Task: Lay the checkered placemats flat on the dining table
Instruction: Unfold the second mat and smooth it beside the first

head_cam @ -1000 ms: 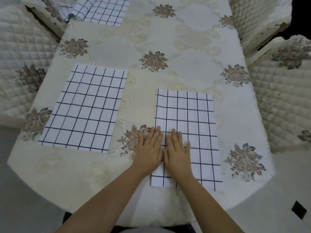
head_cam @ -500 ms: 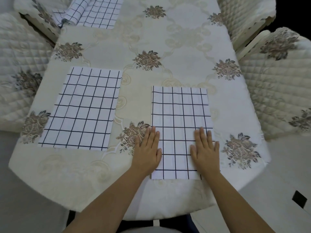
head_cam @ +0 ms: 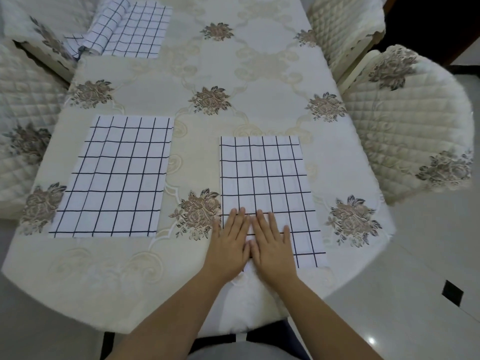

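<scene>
Two flat hands, left hand (head_cam: 228,245) and right hand (head_cam: 272,245) (fingers (head_cam: 262,222) straight, gripping nothing), on one placemat (head_cam: 270,175) of three.

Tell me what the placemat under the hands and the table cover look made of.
Placemat: likely thin woven cotton, matte white with dark printed grid; faint creases show. Table cover: seemingly soft plush or embroidered fabric, cream, slight sheen, raised floral motifs.

1. Two checkered placemats lie flat at mid-frame: left placemat (head_cam: 114,175), right placemat (head_cam: 267,178).
2. One partly rolled placemat (head_cam: 124,28), upper left.
3. Two hands: left hand (head_cam: 228,245), right hand (head_cam: 272,249).
4. One counter (head_cam: 259,81).
5. Four quilted chairs visible.
</scene>
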Motion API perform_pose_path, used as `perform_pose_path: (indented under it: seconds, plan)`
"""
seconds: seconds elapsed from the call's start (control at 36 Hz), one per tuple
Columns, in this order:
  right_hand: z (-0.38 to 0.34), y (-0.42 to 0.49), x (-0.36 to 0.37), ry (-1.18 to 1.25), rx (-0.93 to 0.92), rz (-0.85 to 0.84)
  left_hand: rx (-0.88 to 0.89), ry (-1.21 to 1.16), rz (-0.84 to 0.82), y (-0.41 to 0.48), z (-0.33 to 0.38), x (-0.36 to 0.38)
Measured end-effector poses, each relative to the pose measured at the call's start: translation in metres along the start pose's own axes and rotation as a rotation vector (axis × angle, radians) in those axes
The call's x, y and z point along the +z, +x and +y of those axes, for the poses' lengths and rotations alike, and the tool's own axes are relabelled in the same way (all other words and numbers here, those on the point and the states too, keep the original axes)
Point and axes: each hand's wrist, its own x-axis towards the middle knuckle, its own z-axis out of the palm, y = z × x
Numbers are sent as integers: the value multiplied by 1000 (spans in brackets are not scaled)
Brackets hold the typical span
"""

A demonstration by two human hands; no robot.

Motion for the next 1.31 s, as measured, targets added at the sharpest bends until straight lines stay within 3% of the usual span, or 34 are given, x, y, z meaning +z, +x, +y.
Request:
perform_pose_path:
  seconds: [0.14,0.42,0.64,0.81,0.97,1.06,1.19,1.31]
  plan:
    - [13,-4,0,-19,25,31,4,-18,-29,-2,-5,-4]
    - [75,-20,-17,-36,255,59,-73,-45,-58,-11,-15,-4]
    - [83,-25,-31,-41,295,55,-160,-5,-17,-16,-16,-12]
    - [75,-13,-60,256,410,249,-234,-156,30,5,-16,-26]
    - [76,6,-85,344,698,-34,-700,-474,-135,36,-9,-40]
    - [74,15,-91,356,772,-128,-851,-584,-260,48,-12,-44]
    - [72,25,-96,236,764,-274,-883,-510,-414,58,-13,-51]
    - [70,26,-99,211,719,-306,-931,-509,-368,59,-4,-50]
